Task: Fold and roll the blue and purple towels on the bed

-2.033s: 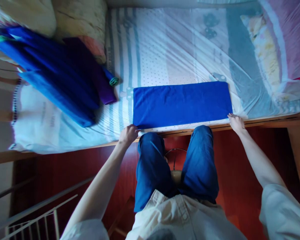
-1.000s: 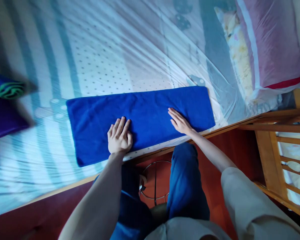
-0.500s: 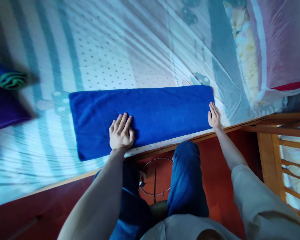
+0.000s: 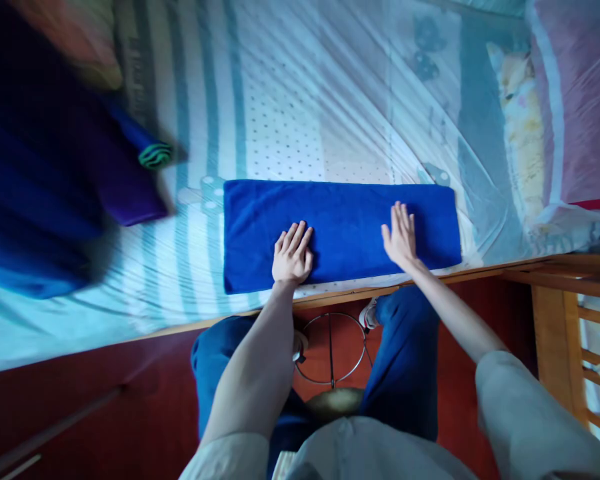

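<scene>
A blue towel (image 4: pixel 345 220), folded into a long flat strip, lies along the near edge of the bed. My left hand (image 4: pixel 293 255) presses flat on its near side, left of the middle, with the fingers spread. On the right part of the towel, my right hand (image 4: pixel 401 237) lies with straight fingers and the thumb held apart. Neither hand grips anything. The towel's corners all show, and its surface looks mostly smooth with faint creases at the left end.
A rolled blue towel with a green edge (image 4: pixel 155 155) and a purple cloth (image 4: pixel 130 193) lie at left, beside a dark blue pile (image 4: pixel 30 227). A pink bag-like bundle (image 4: pixel 580 100) rests at right. The bed's wooden rail (image 4: pixel 555 280) and a stool's metal ring (image 4: pixel 331 385) are nearby.
My right hand has moved left from the towel's right end onto its surface. My left hand stays flat on the towel. The view has shifted left, showing more of the dark blue pile.
</scene>
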Demonstrator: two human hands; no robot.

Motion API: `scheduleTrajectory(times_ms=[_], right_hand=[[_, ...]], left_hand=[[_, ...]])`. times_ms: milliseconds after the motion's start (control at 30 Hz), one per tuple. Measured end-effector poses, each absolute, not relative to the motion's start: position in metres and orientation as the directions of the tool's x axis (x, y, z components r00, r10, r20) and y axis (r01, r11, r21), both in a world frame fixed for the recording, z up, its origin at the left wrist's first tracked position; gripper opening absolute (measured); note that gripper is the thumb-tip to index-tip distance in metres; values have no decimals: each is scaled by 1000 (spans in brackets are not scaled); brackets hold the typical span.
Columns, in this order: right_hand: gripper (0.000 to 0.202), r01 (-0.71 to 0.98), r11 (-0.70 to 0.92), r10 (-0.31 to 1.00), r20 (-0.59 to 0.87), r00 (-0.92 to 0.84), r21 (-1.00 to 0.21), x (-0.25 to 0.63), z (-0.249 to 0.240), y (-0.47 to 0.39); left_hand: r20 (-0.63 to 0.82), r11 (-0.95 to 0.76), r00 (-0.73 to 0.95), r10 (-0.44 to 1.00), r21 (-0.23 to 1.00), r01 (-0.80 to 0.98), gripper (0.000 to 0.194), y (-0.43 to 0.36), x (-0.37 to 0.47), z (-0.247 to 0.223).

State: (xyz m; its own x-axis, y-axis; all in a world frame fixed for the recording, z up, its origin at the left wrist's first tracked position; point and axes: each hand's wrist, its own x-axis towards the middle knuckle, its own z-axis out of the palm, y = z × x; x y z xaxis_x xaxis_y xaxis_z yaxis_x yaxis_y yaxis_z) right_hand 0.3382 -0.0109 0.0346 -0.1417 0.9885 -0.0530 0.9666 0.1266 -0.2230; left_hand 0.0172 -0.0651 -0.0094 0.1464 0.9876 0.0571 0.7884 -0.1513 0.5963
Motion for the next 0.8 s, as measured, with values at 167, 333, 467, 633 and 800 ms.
scheduleTrajectory(times_ms=[167,333,467,633,800], right_hand=[[65,960,79,987,-114,-113,-268,250,21,-46],[64,940,75,994,-55,-98,-332,250,15,-52],[64,911,79,997,26,-75,-404,252,9,-49],[65,894,93,995,64,-72,-438,253,-3,-50],[64,901,73,997,12,-75,-428,257,-13,-50]], left_hand=[[54,-147,141,988,579,802,62,-65,21,-5],[46,-137,134,990,558,819,61,-63,22,0],[20,-118,129,992,555,823,60,-66,20,4],[56,-72,49,997,575,815,62,-65,64,9],[107,-322,347,932,687,652,61,-42,139,6]])
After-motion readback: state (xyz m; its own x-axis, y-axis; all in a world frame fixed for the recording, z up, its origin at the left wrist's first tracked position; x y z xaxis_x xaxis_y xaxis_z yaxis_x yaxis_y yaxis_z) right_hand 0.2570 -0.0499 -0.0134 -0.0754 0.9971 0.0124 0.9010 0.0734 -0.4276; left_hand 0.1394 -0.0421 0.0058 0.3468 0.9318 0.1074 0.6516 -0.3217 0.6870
